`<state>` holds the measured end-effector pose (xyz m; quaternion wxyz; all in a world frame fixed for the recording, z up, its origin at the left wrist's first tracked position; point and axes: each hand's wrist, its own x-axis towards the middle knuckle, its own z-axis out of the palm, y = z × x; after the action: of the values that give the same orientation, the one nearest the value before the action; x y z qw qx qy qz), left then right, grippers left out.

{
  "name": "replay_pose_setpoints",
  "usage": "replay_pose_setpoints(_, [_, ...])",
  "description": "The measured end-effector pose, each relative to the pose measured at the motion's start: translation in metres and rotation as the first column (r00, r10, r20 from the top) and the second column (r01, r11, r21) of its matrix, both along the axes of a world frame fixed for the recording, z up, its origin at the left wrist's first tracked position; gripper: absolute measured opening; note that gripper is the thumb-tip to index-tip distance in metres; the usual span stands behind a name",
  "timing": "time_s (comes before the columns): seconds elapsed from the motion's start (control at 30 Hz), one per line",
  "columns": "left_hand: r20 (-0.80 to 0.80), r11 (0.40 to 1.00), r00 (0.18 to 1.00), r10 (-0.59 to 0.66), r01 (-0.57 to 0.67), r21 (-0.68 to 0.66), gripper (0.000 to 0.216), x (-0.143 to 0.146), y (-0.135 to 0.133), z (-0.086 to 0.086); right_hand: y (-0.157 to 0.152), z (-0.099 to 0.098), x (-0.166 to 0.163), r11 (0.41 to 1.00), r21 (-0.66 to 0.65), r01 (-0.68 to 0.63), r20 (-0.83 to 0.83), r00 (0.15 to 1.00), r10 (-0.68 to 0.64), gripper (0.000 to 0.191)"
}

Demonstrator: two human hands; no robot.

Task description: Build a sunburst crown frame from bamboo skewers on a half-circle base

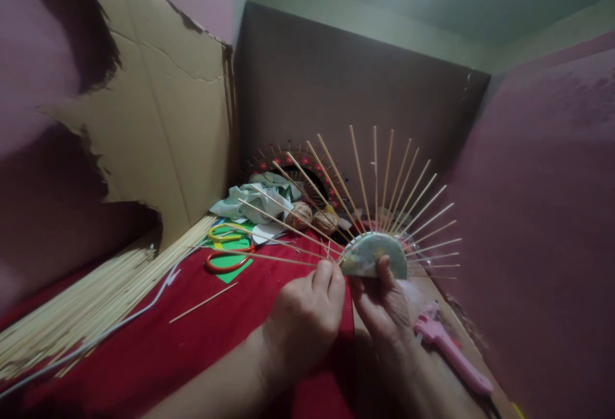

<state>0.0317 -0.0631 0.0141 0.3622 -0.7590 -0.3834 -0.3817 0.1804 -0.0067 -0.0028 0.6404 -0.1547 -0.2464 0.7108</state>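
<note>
A half-round, fabric-covered disc [368,257] in pale green stands upright before me, its flat side down. Long thin wooden sticks [385,182] fan out like rays from its curved rim. My right hand [387,310] grips the disc from below, thumb across the front, fingers mostly behind it. At the disc's left corner my left hand [310,310] is closed in a pinch. The lowest thin wooden stick [278,257] on the left runs into those fingertips. Its inner end is hidden by the fingers.
Orange-handled scissors [229,260] and a green sheet [235,275] lie on red cloth [230,336]. Many loose sticks [96,303] fill the left. A pink glue gun [451,348] rests at right. Twine balls [300,215] and crumpled fabric [254,201] sit behind; cardboard [158,86] stands left.
</note>
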Motion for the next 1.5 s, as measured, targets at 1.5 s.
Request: replay_pose_setpoints(1.5, [0.194,0.995,0.979,-0.068,0.082,-0.065,0.024,-0.009,0.003,-0.008,-0.003,-0.008,-0.009,0.999,0.032,-0.004,-0.004,1.000,0.004,0.024])
